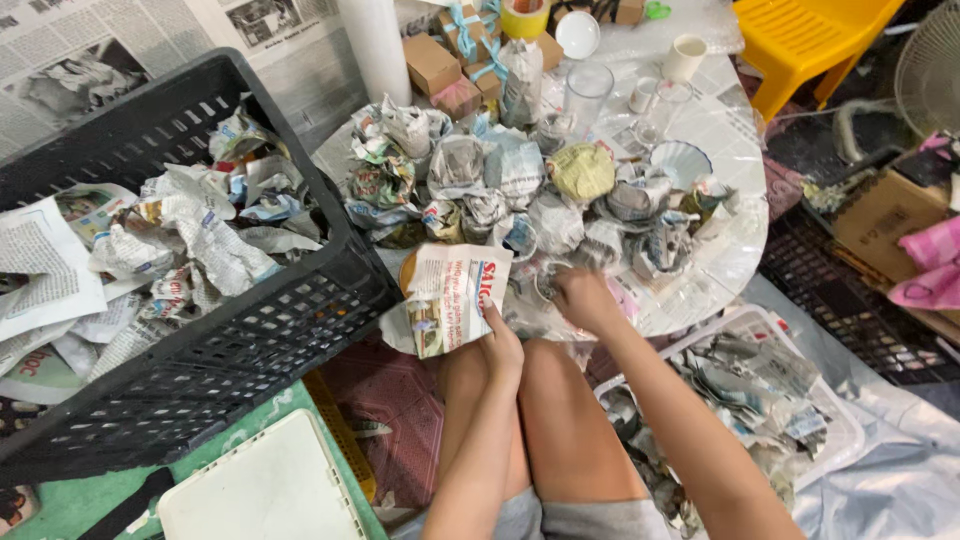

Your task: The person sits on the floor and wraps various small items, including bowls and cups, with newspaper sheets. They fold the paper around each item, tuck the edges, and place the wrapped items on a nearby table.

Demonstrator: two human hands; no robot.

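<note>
Cluttered glass table (735, 160) piled with newspaper-wrapped bundles (520, 185); left hand (500, 345) pinches a newspaper sheet (450, 295) at six o'clock, right hand (582, 298) curls on a bundle beside it, grip unclear. Bare glasses (585, 95) at twelve o'clock could topple if jostled.

- You had very little room on the round table (735, 150); newspaper bundles (520, 180) covered most of it.
- Your right hand (585, 298) sat at the near rim, with bundles packed tight just ahead.
- The big black crate (300, 300) blocked your left side.
- Clear glasses (585, 95) and small boxes (432, 62) stood in the way farther back.
- The white basket (790, 400) filled the floor on your right.
</note>
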